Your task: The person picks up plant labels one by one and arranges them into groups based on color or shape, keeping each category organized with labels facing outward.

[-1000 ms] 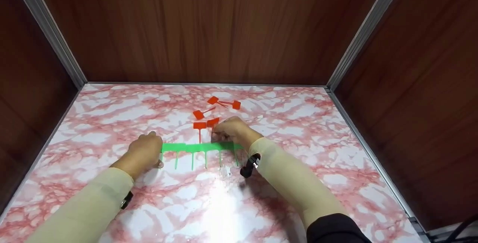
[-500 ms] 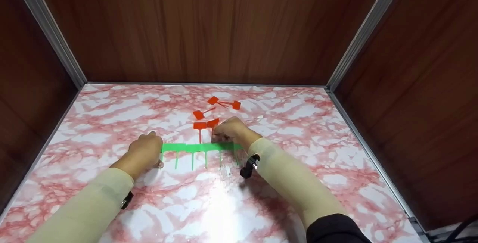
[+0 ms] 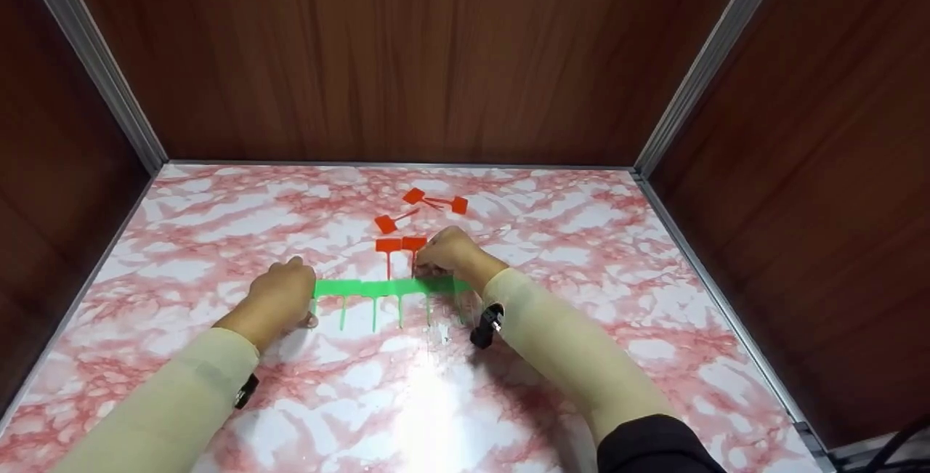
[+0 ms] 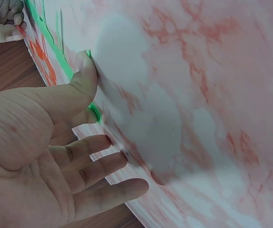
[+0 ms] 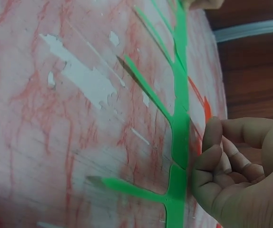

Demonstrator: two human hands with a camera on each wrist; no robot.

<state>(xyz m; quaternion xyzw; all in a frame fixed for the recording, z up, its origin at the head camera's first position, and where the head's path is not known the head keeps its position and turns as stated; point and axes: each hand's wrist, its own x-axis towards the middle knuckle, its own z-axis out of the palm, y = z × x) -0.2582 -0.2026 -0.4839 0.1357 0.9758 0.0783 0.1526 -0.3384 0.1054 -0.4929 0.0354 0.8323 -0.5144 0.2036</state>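
A row of green T-shaped plastic tags [image 3: 374,287] runs edge to edge across the table, stems toward me. At its left end is my left hand [image 3: 283,291], its thumb by the end tag's stem and its index fingertip at the head. The other fingers [image 4: 112,194] extend fairly straight in the left wrist view. Just behind the green row, my right hand [image 3: 448,251] pinches a red tag [image 3: 413,243] by the stem between thumb and index finger. That tag stands beside another red tag [image 3: 388,245], heads level and nearly touching, stems toward the green row.
Farther back lie three loose red tags at different angles: one red tag on the left [image 3: 386,224], another red tag [image 3: 414,196] and a third red tag [image 3: 459,205]. Wood-grain panels [image 3: 407,59] enclose the marbled tabletop [image 3: 567,211] at the back and sides.
The red tag in my right hand has turned from tilted to straight, its head now level with the red tag at its left. My left hand has stayed put.
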